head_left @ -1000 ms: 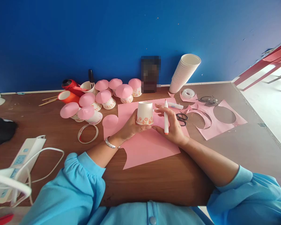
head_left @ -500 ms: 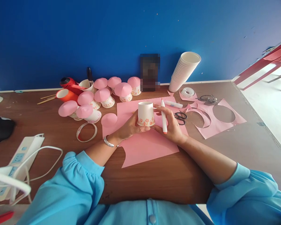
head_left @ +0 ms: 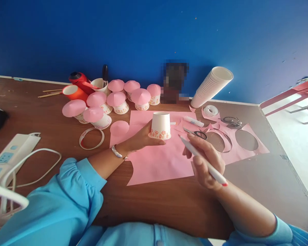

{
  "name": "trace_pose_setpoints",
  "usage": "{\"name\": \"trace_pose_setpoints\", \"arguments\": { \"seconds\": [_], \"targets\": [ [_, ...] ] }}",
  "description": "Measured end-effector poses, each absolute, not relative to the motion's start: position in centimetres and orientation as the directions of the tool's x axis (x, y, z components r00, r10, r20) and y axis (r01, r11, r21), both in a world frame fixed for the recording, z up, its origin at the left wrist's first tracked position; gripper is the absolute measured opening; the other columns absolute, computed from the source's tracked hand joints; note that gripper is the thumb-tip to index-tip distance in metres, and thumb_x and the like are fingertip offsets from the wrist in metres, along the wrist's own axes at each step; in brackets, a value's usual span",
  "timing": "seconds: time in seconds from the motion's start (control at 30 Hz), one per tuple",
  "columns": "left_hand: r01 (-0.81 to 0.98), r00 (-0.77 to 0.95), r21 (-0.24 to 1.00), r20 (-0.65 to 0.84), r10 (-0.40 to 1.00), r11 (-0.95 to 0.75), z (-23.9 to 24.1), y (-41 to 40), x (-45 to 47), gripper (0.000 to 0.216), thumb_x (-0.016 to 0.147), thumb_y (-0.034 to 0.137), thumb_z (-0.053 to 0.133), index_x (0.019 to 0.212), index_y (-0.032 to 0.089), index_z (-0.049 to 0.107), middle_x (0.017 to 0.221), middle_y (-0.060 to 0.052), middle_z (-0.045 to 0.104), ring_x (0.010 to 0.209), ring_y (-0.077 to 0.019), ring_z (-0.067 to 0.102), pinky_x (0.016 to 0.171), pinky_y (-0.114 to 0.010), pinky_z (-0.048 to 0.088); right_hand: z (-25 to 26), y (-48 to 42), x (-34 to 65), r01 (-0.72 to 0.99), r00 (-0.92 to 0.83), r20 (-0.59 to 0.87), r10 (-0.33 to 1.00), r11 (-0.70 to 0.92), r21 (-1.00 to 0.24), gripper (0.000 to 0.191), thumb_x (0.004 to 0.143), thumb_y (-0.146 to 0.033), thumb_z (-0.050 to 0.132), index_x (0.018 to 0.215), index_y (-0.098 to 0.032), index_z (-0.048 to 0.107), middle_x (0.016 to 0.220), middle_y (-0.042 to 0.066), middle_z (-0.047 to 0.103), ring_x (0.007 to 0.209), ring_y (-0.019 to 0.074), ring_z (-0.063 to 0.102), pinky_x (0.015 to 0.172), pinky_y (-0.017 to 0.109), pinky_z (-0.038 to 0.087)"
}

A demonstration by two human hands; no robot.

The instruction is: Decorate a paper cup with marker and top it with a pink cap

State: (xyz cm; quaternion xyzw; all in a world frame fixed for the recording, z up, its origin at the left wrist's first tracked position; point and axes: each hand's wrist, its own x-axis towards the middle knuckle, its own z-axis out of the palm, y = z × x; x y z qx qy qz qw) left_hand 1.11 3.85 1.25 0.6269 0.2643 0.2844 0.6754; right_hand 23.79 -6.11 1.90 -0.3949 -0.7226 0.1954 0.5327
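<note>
My left hand (head_left: 143, 137) is closed around the left side and lower rim of a white paper cup (head_left: 161, 123), held upside down over the pink paper (head_left: 161, 167). Orange flowers and grass are drawn around the cup's lower band. To the right of the cup, my right hand (head_left: 206, 159) grips a white marker (head_left: 207, 164), its orange tip pointing at the cup but apart from it. Behind the right hand lie scissors (head_left: 201, 134) and a glue stick or pen-like white tube (head_left: 193, 121).
Several decorated cups with pink cone roofs (head_left: 141, 96) stand at the back left, beside an orange cup (head_left: 73, 94). A tall stack of paper cups (head_left: 212, 85) leans at the wall. Tape rings (head_left: 91, 139), paper offcuts (head_left: 258, 140) and a power strip (head_left: 14, 153) lie around.
My right hand has left the cup and moved right and toward me, turning the marker so its tip points at the cup. My left hand still holds the cup. The view has tilted slightly.
</note>
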Motion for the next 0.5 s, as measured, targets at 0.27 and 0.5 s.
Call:
{"name": "trace_pose_setpoints", "arguments": {
  "seconds": [0.27,0.5],
  "targets": [
    [-0.08,0.723,0.993,-0.001,0.691,0.085,-0.1,4.2,1.1,0.065,0.082,0.031,0.089,0.14,0.026,0.061,0.136,-0.012,0.069,0.122,-0.0311,0.064,0.091,-0.038,0.056,0.9,-6.0,22.9,0.348,-0.211,0.631,0.747,0.66,-0.666,0.02,0.096,-0.013,0.063,0.114,-0.021,0.066,0.086,0.005,0.07,0.083,0.0209,0.07,0.072,0.034,0.06],
    [-0.02,0.737,0.998,-0.027,0.675,0.062,0.3,4.3,1.1,0.068,0.081,0.037,0.089,0.142,0.024,0.06,0.123,-0.011,0.071,0.123,-0.0317,0.062,0.095,-0.039,0.053,0.6,-5.8,22.9,0.373,-0.162,0.634,0.756,0.642,-0.67,0.025,0.092,-0.01,0.065,0.115,-0.022,0.065,0.086,0.005,0.071,0.082,0.0214,0.071,0.071,0.034,0.06]
  ]
}}
